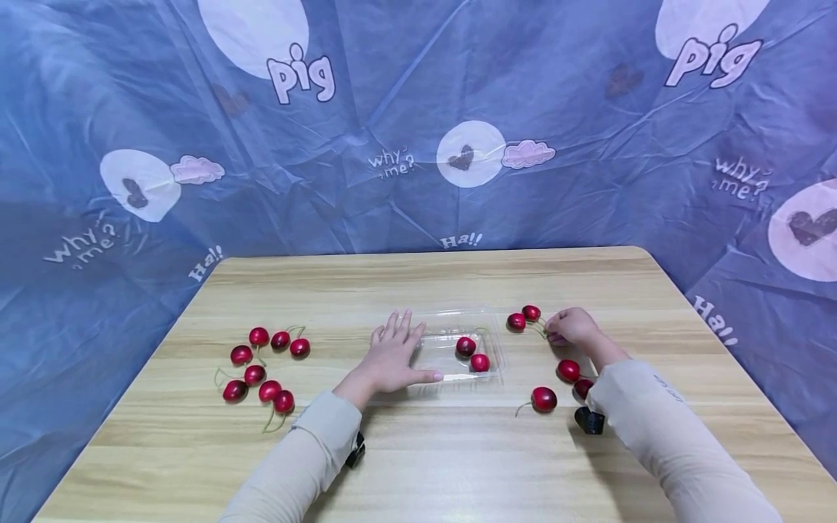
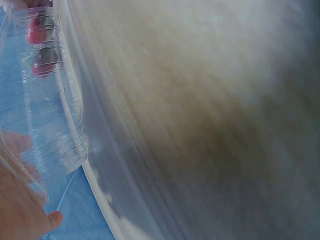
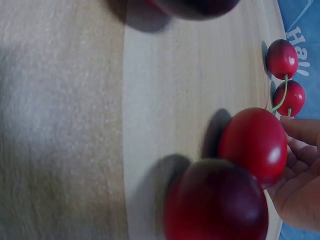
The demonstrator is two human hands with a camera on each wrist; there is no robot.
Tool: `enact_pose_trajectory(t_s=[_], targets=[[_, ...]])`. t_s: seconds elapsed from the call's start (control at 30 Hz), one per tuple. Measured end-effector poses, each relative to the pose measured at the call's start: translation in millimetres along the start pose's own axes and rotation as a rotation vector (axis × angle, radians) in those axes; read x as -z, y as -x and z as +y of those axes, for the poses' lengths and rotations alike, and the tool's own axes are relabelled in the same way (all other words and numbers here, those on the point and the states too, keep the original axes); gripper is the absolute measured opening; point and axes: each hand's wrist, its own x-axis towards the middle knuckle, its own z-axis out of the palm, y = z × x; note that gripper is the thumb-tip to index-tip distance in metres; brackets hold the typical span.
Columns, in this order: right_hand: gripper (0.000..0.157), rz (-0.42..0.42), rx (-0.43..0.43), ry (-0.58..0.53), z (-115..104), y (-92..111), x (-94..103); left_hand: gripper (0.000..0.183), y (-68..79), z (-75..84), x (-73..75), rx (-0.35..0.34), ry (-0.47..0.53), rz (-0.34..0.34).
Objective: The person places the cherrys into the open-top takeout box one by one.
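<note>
A clear plastic container (image 1: 439, 357) lies mid-table with two red cherries (image 1: 466, 347) inside, toward its right end. Spread fingers of my left hand (image 1: 390, 361) rest across the container's left side; the left wrist view shows this hand (image 2: 22, 192) at its wall. On the right, my right hand (image 1: 577, 327) pinches the green stems of a pair of cherries (image 1: 516, 322), which lie on the table just left of the fingertips. In the right wrist view, its fingers (image 3: 302, 129) are at the stem, partly hidden by nearer cherries (image 3: 254, 145).
Several stemmed cherries (image 1: 255, 375) lie grouped on the left of the wooden table (image 1: 418, 465). Near my right forearm are two more cherries (image 1: 568, 371), and a single cherry (image 1: 543, 399) sits closer to me. A blue printed cloth (image 1: 366, 203) hangs behind.
</note>
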Motion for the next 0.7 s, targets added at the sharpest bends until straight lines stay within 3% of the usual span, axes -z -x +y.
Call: enact_pose_trajectory(t_s=[0.7], targets=[[0.016, -0.053, 0.001, -0.153, -10, 10, -0.1, 0.099, 0.4, -0.7, 0.8, 0.009, 0.02, -0.018]])
